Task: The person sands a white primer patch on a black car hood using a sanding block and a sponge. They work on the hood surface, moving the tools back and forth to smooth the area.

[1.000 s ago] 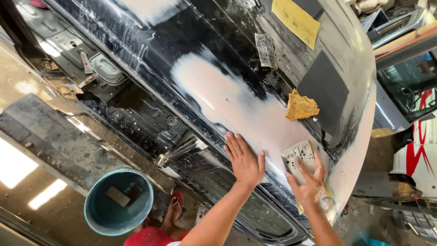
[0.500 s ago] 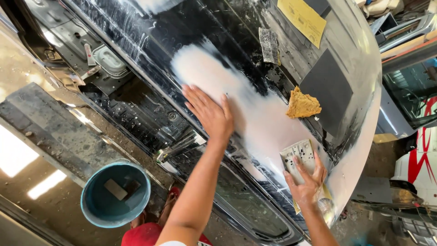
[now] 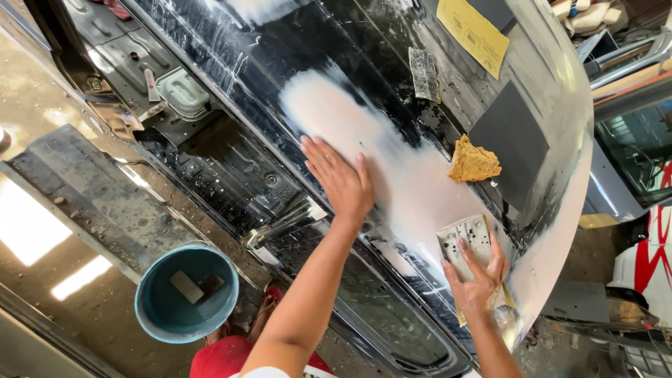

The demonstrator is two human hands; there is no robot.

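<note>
Sanding sheet partly hidden under right hand; yellow paper cut off at top edge.

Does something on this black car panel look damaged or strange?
Yes. The black car panel carries a wide pale, dull patch where the gloss is gone, with white scratch marks above it. The left hand lies flat on this patch.

Glossy black car panel with pale pinkish-white patch, mustard-yellow sponge, teal bucket

Both forearms are seen bare, no sleeves reaching them; red shorts and a white shirt edge are worn.
</note>
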